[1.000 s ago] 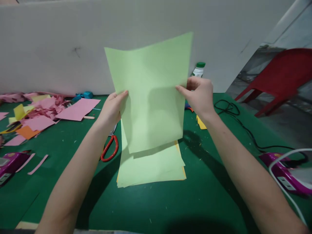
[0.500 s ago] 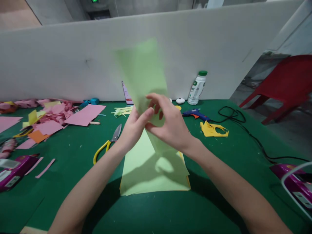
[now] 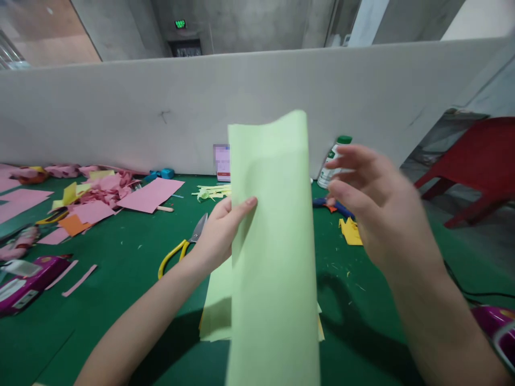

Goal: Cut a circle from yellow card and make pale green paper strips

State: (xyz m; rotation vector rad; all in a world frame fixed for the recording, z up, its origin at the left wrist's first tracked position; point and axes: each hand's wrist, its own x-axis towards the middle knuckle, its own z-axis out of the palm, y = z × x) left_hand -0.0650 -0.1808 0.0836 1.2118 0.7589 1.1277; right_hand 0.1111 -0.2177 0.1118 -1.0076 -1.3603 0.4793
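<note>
A long light green sheet of paper [image 3: 276, 257], folded along its right side, stands upright in front of me. Its left edge is pinched by my left hand [image 3: 221, 228], thumb on the near face and fingers behind it. To the right of the sheet, my right hand [image 3: 374, 198] is in the air, fingers apart and holding nothing, slightly blurred. Behind and below the held sheet lies a stack of light green paper [image 3: 217, 311] with yellow edges showing under it. Scissors with yellow handles [image 3: 183, 249] lie open beside my left hand.
Pink paper pieces [image 3: 153, 194] and scraps pile up at the left, near a purple power strip [image 3: 32, 284]. At the back stand a phone [image 3: 222, 162] and a white bottle [image 3: 326, 171] against a white partition [image 3: 120, 118]. A blue glue gun [image 3: 341, 209] and yellow paper scrap [image 3: 351, 233] lie right.
My right hand has let go of the green sheet and moved right. The sheet has turned from a tilted, blurred position to upright and come closer, still in my left hand. The view has tipped up slightly.
</note>
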